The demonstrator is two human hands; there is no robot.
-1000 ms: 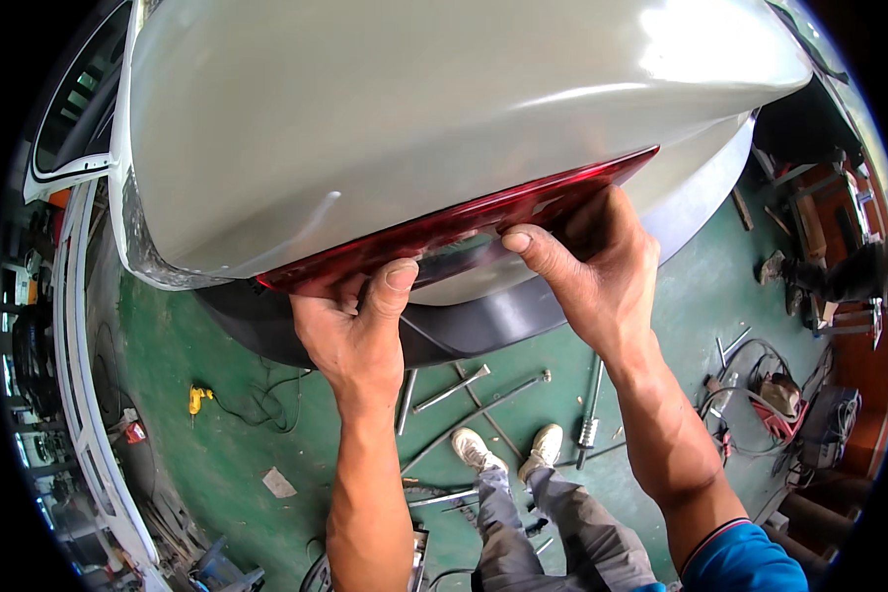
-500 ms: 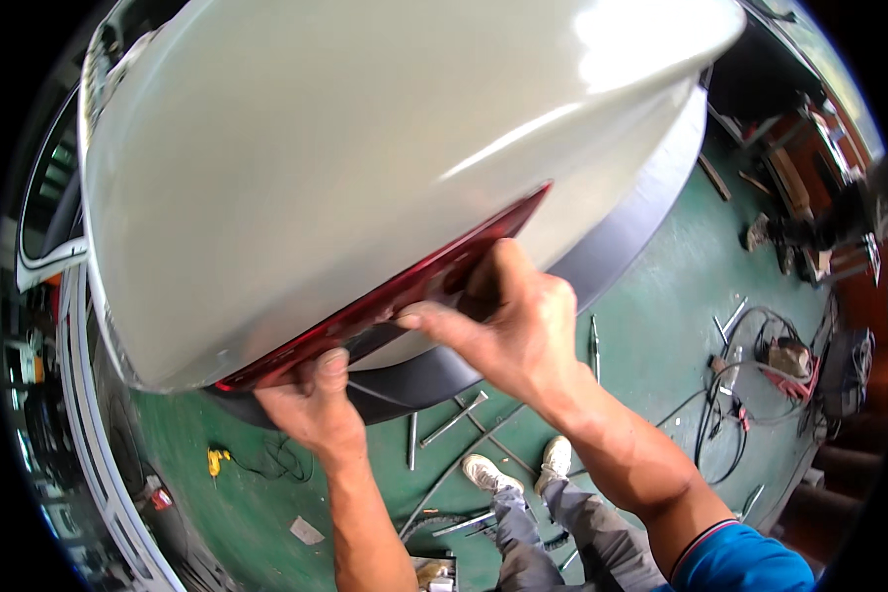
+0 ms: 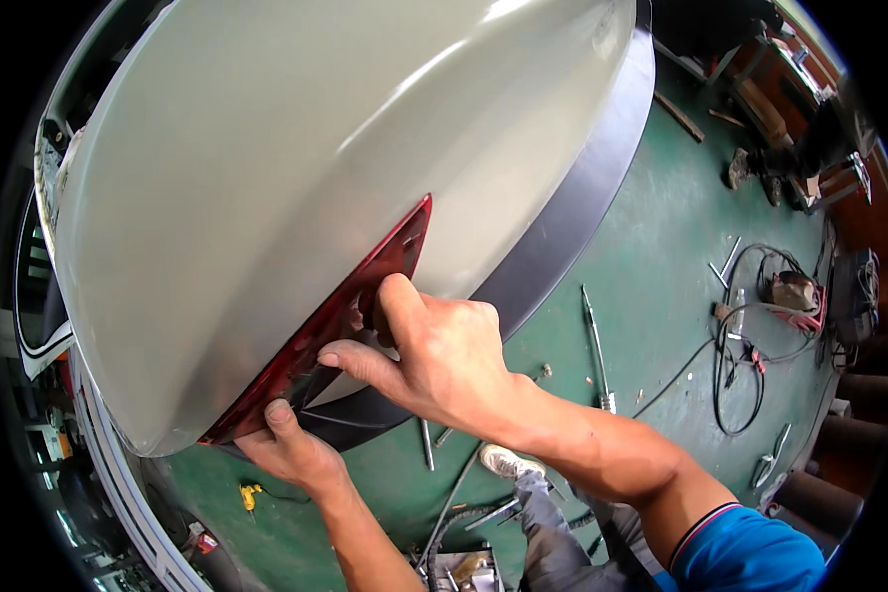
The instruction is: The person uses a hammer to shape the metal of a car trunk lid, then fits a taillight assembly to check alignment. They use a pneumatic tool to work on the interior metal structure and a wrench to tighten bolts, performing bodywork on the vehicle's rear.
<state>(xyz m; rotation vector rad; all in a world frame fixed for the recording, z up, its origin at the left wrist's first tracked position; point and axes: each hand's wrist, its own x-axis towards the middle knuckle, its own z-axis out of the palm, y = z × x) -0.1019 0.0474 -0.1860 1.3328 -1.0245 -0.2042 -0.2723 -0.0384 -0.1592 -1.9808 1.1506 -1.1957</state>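
Note:
A long, narrow red light panel (image 3: 392,242) lies slantwise on a pale silver car body panel (image 3: 197,148), above a dark grey bumper trim (image 3: 538,247). My left hand (image 3: 291,454) grips the light's lower left end, thumb on its near edge and fingers underneath, largely hidden. My right hand (image 3: 434,365) grips the light farther along, thumb across its face and index finger bent over it; the other fingertips are hidden behind the hand.
Metal bars (image 3: 590,335), cables (image 3: 755,390), a red-framed tool (image 3: 809,316) and a yellow drill (image 3: 250,496) lie on the green floor (image 3: 651,276). Metal rails (image 3: 109,434) run along the left. Another person's legs (image 3: 809,148) are at upper right, beside a bench.
My view has turned, so the light now slants more steeply. My right hand has shifted left and down in the picture, my left hand downward; both stay on the light.

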